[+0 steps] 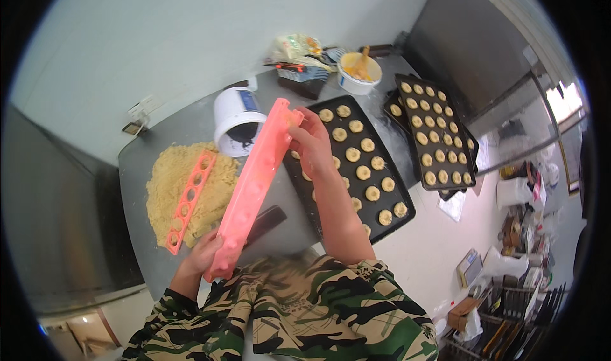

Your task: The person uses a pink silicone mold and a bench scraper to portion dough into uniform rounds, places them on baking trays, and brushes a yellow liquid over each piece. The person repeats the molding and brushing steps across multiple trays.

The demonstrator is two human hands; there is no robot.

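A long pink plastic mould (253, 179) slants across the view between my two hands. My left hand (205, 256) grips its lower end near my body. At its upper end, my right hand (312, 141) pinches it between thumb and fingers. To the left lies a heap of crumbly yellow dough (167, 184), with a flat pink strip with round holes (191, 196) resting on it. Partly under the mould is a dark flat scraper or blade (267, 222). My right forearm hides part of a black baking tray (322, 222) holding rows of round dough pieces (363, 172) with dented tops.
A white bucket (234, 108) lies tipped, its mouth showing dark contents. Behind stand a tub (358, 82) with a wooden-handled tool and a dark box (300, 84) with bags. Stacked trays of dough pieces (432, 127) overhang the right table edge. A wall (157, 36) borders the back.
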